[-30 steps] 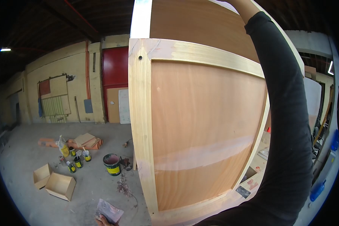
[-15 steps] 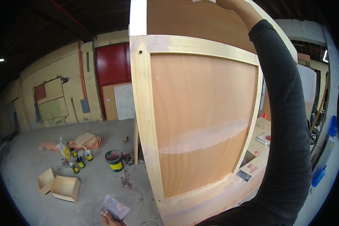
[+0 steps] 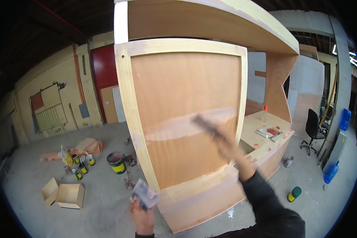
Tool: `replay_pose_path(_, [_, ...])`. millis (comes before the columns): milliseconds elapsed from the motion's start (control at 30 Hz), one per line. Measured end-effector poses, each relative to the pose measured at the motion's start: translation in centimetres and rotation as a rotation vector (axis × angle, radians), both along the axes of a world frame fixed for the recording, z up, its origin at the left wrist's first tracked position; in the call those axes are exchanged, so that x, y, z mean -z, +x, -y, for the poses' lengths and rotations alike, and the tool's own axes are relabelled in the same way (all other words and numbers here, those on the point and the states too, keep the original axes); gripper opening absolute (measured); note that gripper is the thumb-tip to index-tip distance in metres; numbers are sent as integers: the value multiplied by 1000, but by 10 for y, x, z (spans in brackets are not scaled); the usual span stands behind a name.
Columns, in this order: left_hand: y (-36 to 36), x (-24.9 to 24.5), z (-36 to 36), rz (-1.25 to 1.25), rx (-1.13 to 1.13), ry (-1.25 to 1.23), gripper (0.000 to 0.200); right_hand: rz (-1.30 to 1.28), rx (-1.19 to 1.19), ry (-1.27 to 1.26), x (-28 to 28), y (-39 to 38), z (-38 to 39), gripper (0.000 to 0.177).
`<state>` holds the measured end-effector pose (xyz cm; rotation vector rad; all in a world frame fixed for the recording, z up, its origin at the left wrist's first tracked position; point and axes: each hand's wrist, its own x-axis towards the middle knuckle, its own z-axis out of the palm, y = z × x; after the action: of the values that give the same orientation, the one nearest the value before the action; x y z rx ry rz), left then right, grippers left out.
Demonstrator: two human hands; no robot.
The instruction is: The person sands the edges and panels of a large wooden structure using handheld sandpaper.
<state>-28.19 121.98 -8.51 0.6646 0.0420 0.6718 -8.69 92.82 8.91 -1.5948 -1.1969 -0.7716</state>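
A pale wooden cabinet (image 3: 123,95) stands before me, its framed side panel (image 3: 178,87) crossed by a whitish smeared band. My right hand (image 3: 228,146) is closed on a dark flat strip (image 3: 206,125), held in front of the panel. Motion smears both, so contact with the panel cannot be told. Low at the panel's left, my left hand (image 3: 142,214) grips a flat rectangular plate (image 3: 146,193) with a pinkish-grey smeared face.
Paint cans (image 3: 83,168), a dark bucket (image 3: 117,162) and wooden boxes (image 3: 70,195) stand on the floor at left. A red-capped bottle (image 3: 264,115) and a smeared tray (image 3: 270,132) rest on the cabinet's counter. To the right are an office chair (image 3: 313,127) and a green-lidded can (image 3: 294,194).
My right hand has come down from the cabinet's top to the panel, now with the dark strip. My left hand has risen and moved right with the plate. The view has shifted right.
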Motion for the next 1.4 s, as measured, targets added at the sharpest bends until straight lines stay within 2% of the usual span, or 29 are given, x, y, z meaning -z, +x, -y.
replay_pose_path(33, [2,-2,17,28,98,-28,32,-146,89,76,79,1,-9,39])
replay_pose_path(67, [4,-4,34,19,96,-28,32,-386,7,42,112,-32,-15,40])
replay_pose_path(100, [8,-7,52,-55,108,-34,30,-538,-115,181,144,-56,-27,41])
replay_pose_path(200, [4,-4,90,-149,137,-10,27,-667,-234,310,174,-116,-41,38])
replay_pose_path(267, [-4,-7,108,-181,164,25,25,-397,-228,386,178,-141,-49,34])
replay_pose_path(300, [-9,-9,111,-191,159,20,25,-409,-231,383,178,-150,-49,34])
replay_pose_path(367, [-14,-8,115,-162,120,67,25,-336,-144,207,177,-163,-46,33])
replay_pose_path(533, [-34,3,101,-98,75,130,24,-356,-20,-3,173,-197,-43,33])
replay_pose_path(633, [-41,1,82,-40,60,146,26,-364,12,-101,180,-205,-42,41])
replay_pose_path(667, [-52,2,75,-16,25,159,27,-354,23,-264,184,-201,-39,43])
replay_pose_path(700, [-63,-6,67,13,31,161,27,-357,15,-433,193,-201,-38,45])
replay_pose_path(767, [-75,-33,45,58,-10,200,25,-349,55,-458,214,-189,-43,51])
replay_pose_path(833, [-90,-47,22,52,-92,317,24,-240,142,-307,165,-204,-57,47])
replay_pose_path(900, [-102,-54,-3,21,-125,402,23,-143,112,-293,119,-219,-75,50])
replay_pose_path(933, [-109,-57,-16,-26,-217,560,23,-163,113,-297,102,-227,-87,50])
replay_pose_path(967, [-115,-59,-26,-65,-311,722,24,-71,116,-293,87,-231,-100,53])
replay_pose_path(1000, [-126,-62,-35,-71,-308,726,24,24,118,-286,80,-238,-116,56])
replay_pose_path(1033, [-141,-64,-46,-151,-391,881,25,28,120,-280,80,-247,-133,56])
replay_pose_path(1067, [-147,-66,-55,-212,-482,1030,26,104,122,-357,76,-251,-149,60])
replay_pose_path(1100, [-154,-61,-66,-217,-483,1032,27,201,137,-435,68,-251,-165,64])
replay_pose_path(1300, [-192,-34,-121,-203,-500,1022,27,255,54,-565,124,-286,-249,68])
replay_pose_path(1400, [-205,-17,-150,-285,-551,984,28,116,-2,-692,142,-314,-278,67])
